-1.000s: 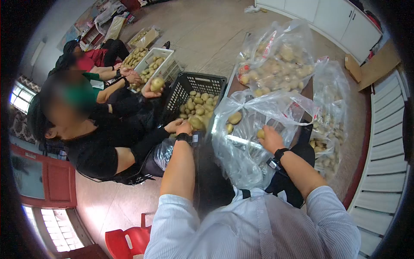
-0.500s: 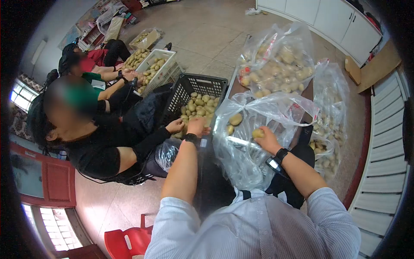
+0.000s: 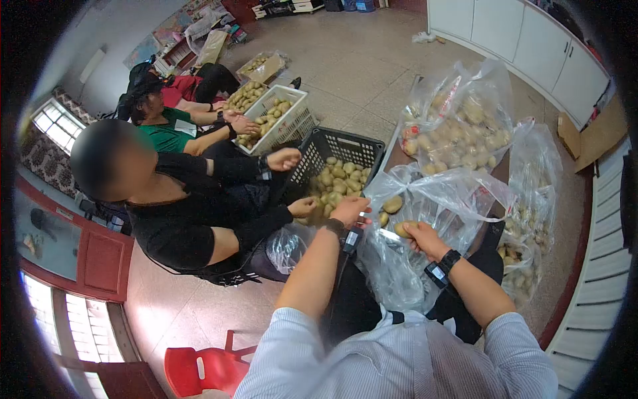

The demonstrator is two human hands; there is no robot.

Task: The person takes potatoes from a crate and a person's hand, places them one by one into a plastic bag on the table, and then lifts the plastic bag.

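Note:
My right hand (image 3: 428, 241) pinches a potato (image 3: 403, 230) over the opening of a clear plastic bag (image 3: 446, 207). Inside that bag's mouth lie two more potatoes (image 3: 392, 204). My left hand (image 3: 350, 211) is at the bag's left edge, beside the near right corner of a black crate (image 3: 377, 147). Its fingers are apart, with no potato showing in them; whether they touch the plastic I cannot tell. Several potatoes (image 3: 340, 176) lie in the black crate.
A co-worker in black holds one hand (image 3: 284, 159) above the crate and the other (image 3: 303, 207) at its near edge. Beyond, another person reaches over a white crate (image 3: 302, 110) of potatoes. Filled potato bags (image 3: 458, 133) stand ahead and to the right. A red chair (image 3: 189, 372) is behind left.
The view has shifted, so the scene sits further right and lower. My left hand has come from over the black crate towards the bag. One co-worker's hand now shows raised over the crate.

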